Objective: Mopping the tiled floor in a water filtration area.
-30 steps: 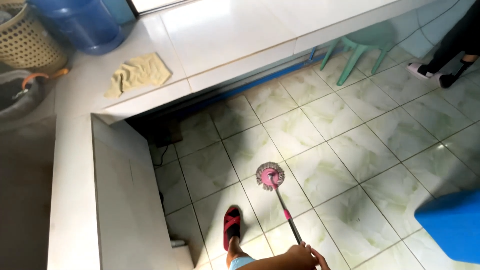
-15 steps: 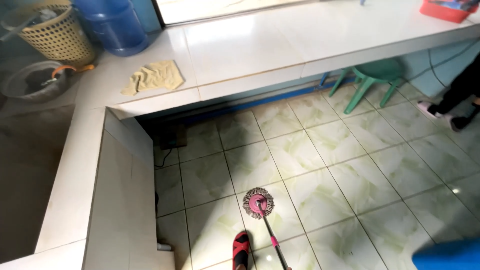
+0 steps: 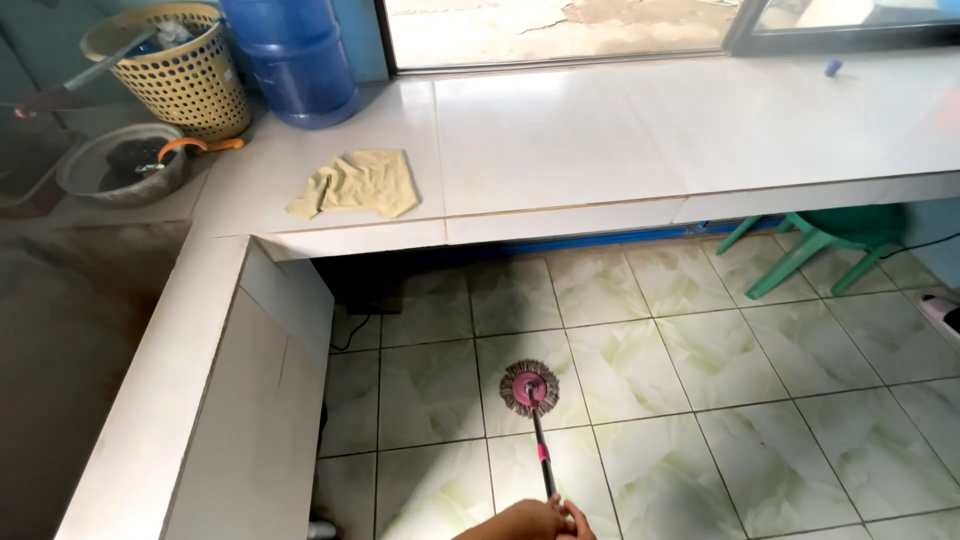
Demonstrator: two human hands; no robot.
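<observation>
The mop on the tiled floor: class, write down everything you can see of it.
The mop has a small round head with a pink centre and a fringe of greyish-brown strands, lying flat on a pale green floor tile. A thin dark pole with a pink band rises from the centre towards the camera. A hand at the bottom edge grips the pole; which hand it is cannot be told.

One hand (image 3: 528, 521), fingers apparently curled, bottom edge
</observation>
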